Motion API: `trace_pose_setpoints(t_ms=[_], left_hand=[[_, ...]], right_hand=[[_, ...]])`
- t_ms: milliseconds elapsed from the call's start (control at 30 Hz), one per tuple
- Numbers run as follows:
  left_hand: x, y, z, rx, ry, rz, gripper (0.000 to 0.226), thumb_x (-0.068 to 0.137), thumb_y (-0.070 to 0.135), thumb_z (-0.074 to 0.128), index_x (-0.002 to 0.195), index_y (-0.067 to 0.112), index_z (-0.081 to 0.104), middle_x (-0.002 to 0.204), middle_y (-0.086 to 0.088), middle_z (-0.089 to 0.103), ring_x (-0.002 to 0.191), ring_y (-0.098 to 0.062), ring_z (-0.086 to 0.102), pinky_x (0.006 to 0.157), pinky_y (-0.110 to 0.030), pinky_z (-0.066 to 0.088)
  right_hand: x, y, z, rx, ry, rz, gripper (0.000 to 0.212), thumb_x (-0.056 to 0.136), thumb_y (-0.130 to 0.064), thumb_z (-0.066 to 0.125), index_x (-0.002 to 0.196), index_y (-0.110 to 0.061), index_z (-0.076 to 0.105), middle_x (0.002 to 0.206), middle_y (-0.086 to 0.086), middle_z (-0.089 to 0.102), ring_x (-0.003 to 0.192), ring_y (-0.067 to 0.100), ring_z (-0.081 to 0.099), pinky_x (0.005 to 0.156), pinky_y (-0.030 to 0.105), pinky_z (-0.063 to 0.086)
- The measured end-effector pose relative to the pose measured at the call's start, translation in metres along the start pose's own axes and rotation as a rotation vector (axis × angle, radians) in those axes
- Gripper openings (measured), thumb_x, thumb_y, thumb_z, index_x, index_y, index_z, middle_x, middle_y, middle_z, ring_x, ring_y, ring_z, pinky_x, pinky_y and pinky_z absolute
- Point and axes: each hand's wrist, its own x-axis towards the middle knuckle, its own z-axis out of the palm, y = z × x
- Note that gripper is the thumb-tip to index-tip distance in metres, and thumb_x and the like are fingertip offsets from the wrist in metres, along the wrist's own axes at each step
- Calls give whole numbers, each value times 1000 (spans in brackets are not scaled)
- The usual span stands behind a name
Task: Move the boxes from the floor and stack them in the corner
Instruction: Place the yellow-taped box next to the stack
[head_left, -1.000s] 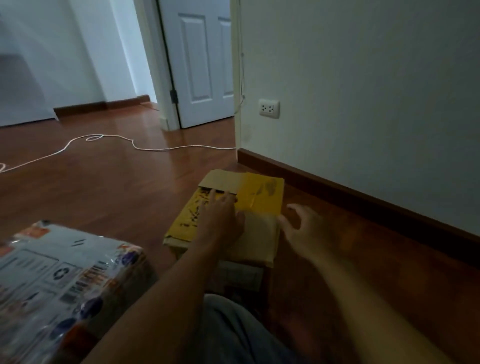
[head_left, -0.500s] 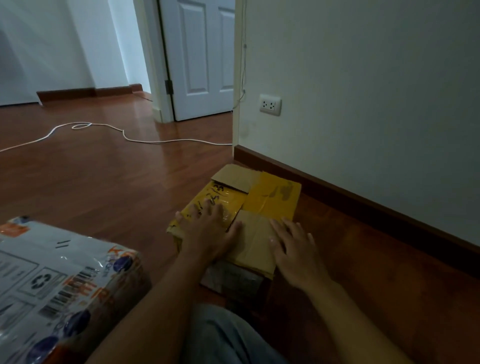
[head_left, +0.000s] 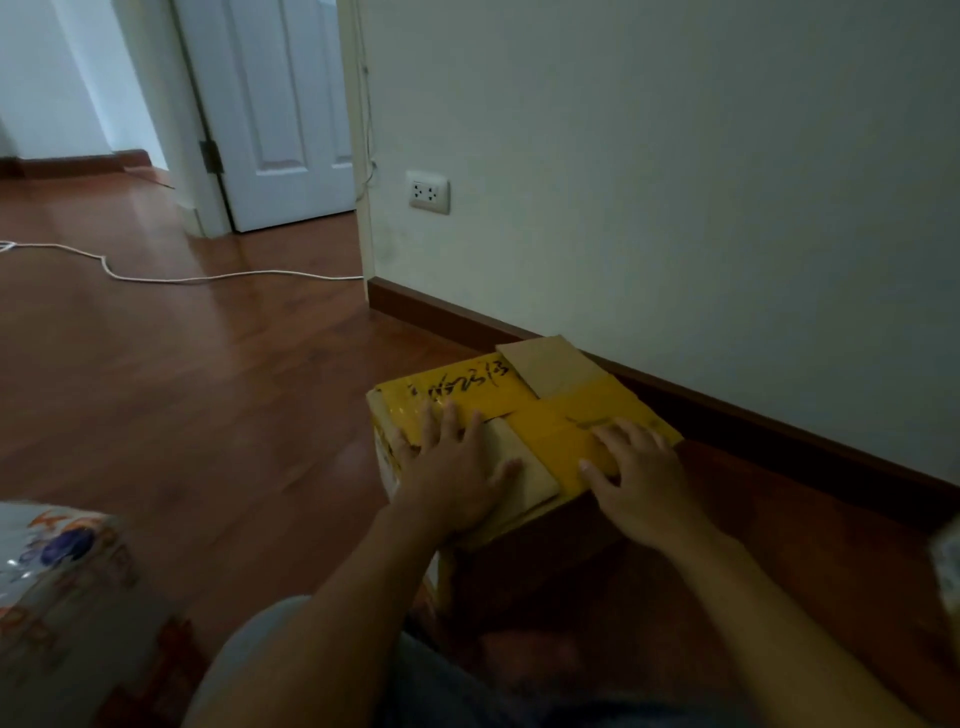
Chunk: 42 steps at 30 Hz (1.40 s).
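The room is dim, with a reddish wooden floor (head_left: 197, 395) and a pale wall (head_left: 675, 182) on the right, edged by a dark baseboard (head_left: 769, 415). Both hands lie flat on top of a cardboard box (head_left: 524, 410) that stands on the floor just beside the baseboard. The left hand (head_left: 457, 473) is spread open, palm down, on the near left part of the lid, with its fingers over the left edge. The right hand (head_left: 639, 478) is also open, its fingers spread and pressing on the yellow tape (head_left: 561, 431) near the right side. Neither hand grips anything. The box is brown card, crossed by wide glossy yellow tape with black handwriting on it.

At the near left lies a parcel (head_left: 67, 592) wrapped in shiny printed plastic. Farther left, a white cable (head_left: 208, 279) runs over the floor to the wall corner. On the wall is a white socket (head_left: 429, 192), and behind it a white panelled door (head_left: 280, 104).
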Motion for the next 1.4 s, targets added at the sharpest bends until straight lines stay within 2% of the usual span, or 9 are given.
trace_pose_setpoints(t_ms=[133, 233, 333, 633, 733, 833, 1100, 1267, 1400], left_hand=[[-18, -4, 0, 160, -224, 148, 148, 45, 106, 38, 153, 28, -26, 155, -6, -41, 141, -31, -39, 112, -65, -21], [-15, -8, -2, 256, -201, 204, 142, 58, 92, 55, 153, 27, -28, 158, -7, -39, 145, -34, -34, 114, -66, -15], [-9, -9, -2, 255, -140, 261, 128, 72, 79, 61, 156, 29, -21, 163, -7, -30, 150, -32, -25, 118, -60, -11], [21, 56, 20, 205, -149, 463, 124, 63, 94, 44, 157, 37, -12, 167, 1, -17, 153, -27, -14, 118, -62, -5], [35, 100, 38, 180, -133, 542, 122, 67, 91, 48, 159, 32, -7, 168, 0, -11, 154, -28, -10, 120, -60, -4], [48, 146, 56, 172, -127, 627, 121, 67, 92, 45, 159, 32, -6, 169, 0, -9, 154, -27, -9, 121, -58, -3], [67, 250, 91, 108, -141, 805, 127, 57, 102, 29, 160, 34, -2, 169, 3, -7, 154, -22, -9, 122, -55, -4], [76, 262, 103, 78, -85, 821, 125, 58, 103, 27, 160, 37, 1, 169, 5, -5, 155, -19, -8, 122, -54, -1], [86, 268, 106, 73, -68, 842, 124, 58, 104, 25, 160, 36, 3, 168, 6, -3, 155, -19, -5, 122, -55, 1]], right_hand=[[9, 32, -4, 37, -96, 111, 86, 83, -85, 17, 156, -40, 14, 169, -3, 1, 154, 25, -6, 121, 54, 9], [2, 33, -2, -13, -19, 101, 98, 73, -92, -2, 155, -41, 15, 169, -1, 7, 154, 27, 2, 121, 57, 12], [-15, 34, -2, -83, 34, 139, 94, 76, -89, -4, 154, -41, 17, 167, 5, 15, 151, 33, 13, 120, 57, 15], [-86, 84, -42, -289, 108, 279, 78, 88, -80, 10, 144, -34, 39, 140, 7, 44, 118, 30, 44, 104, 48, 37], [-97, 127, -66, -198, 126, 254, 48, 97, -58, 29, 125, -26, 51, 128, 5, 47, 125, 32, 44, 107, 47, 35], [-111, 165, -78, -71, 134, 330, 30, 102, -45, 41, 119, -22, 49, 137, 2, 47, 148, 32, 24, 114, 47, 30], [-148, 219, -92, -157, 276, 585, 49, 104, -29, 33, 141, 3, 36, 151, 23, 40, 148, 34, 23, 121, 44, 23], [-158, 241, -86, -184, 338, 516, 66, 105, -47, 17, 157, -9, 28, 166, 6, 23, 154, 21, 12, 124, 33, 4], [-150, 247, -80, -219, 424, 530, 67, 102, -45, 19, 154, -6, 36, 162, 9, 32, 152, 23, 22, 124, 35, 10]])
